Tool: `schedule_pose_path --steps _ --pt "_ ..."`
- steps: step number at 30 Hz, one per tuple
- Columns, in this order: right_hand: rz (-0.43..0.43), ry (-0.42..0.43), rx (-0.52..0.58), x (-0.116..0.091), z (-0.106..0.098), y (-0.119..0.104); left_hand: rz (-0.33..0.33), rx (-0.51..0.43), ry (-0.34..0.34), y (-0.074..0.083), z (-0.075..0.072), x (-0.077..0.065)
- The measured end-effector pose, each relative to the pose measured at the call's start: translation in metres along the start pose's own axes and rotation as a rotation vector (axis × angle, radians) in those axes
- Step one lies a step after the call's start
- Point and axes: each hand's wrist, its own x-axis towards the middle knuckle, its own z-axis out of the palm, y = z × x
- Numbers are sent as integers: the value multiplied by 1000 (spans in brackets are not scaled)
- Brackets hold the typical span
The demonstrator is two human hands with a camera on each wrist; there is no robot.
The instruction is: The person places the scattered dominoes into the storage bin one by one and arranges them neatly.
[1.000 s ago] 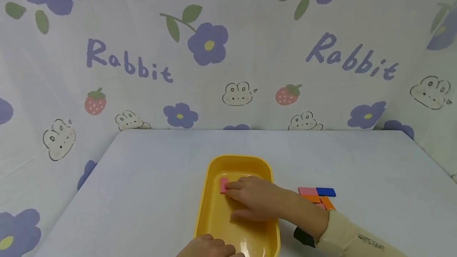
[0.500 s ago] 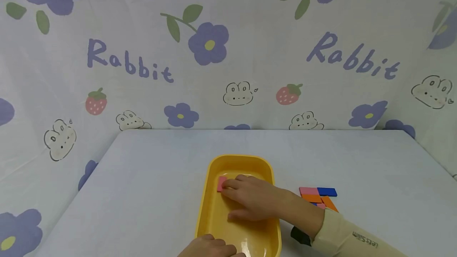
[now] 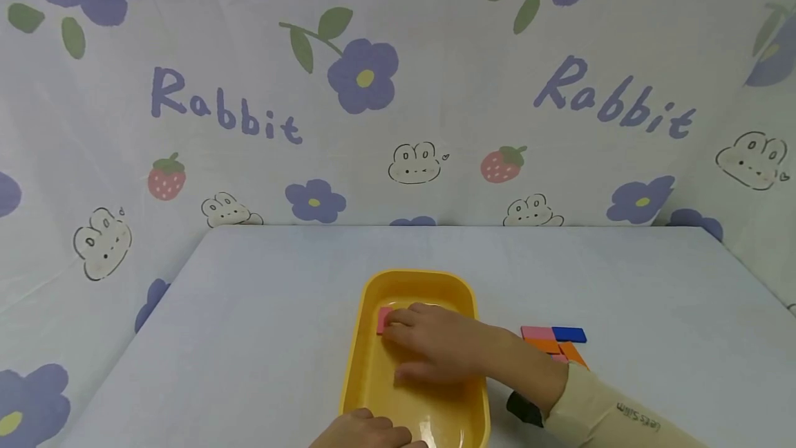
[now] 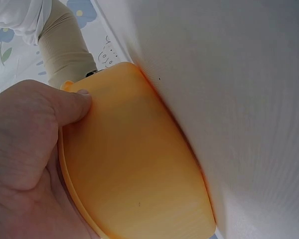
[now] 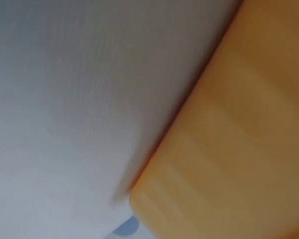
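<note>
In the head view a yellow plastic tray (image 3: 354, 365) stands lengthwise on the table. My left hand (image 3: 367, 432) grips its near left rim; the left wrist view shows the thumb (image 4: 74, 105) against the tray's outer wall (image 4: 134, 154). My right hand (image 3: 438, 344) reaches in over the tray's right side, fingers forward and thumb apart from them. Its fingertips rest at a small flat pink tile (image 3: 383, 321) by the tray's left wall and cover part of it. Only the tray's outer wall (image 5: 229, 164) and the white table show in the right wrist view, without the hand.
Right of the tray lie several flat tiles, among them a pink tile (image 3: 536, 333), a blue tile (image 3: 569, 334) and an orange tile (image 3: 542, 346); my right forearm hides part of this group. A black strap (image 3: 524, 409) sits beneath that wrist. Behind the table hangs a rabbit-print cloth (image 3: 448, 88).
The pink tile in the tray has shifted slightly left towards the wall, my right fingers moving with it. My left hand has stayed on the rim.
</note>
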Motion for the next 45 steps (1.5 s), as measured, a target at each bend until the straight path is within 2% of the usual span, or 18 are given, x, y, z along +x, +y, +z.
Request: schedule_pose_path --steps 3,10,15,19,24,27,30,38,42,45 --pt "26 22 74 -5 -9 5 -12 -21 -2 1 0 0" --pt "98 267 194 -40 -41 23 -40 -83 -6 4 -2 2" --pt "220 299 221 -68 -58 27 -52 -48 -31 4 -3 1" --pt "278 279 190 -86 -62 29 -37 -2 10 4 -2 0" --pt "301 253 172 -104 -57 31 -13 46 84 4 -1 -1" --pt "312 256 139 -113 -53 31 -8 53 106 4 0 -1" --pt "369 242 113 -119 -51 31 -5 52 114 4 1 -2" --pt "587 51 87 -131 -40 36 -10 37 117 5 0 -1" --pt "637 -37 43 -131 -29 37 -10 36 105 5 -1 -1" --pt "634 -50 28 -129 -24 34 -7 36 99 5 -2 -1"
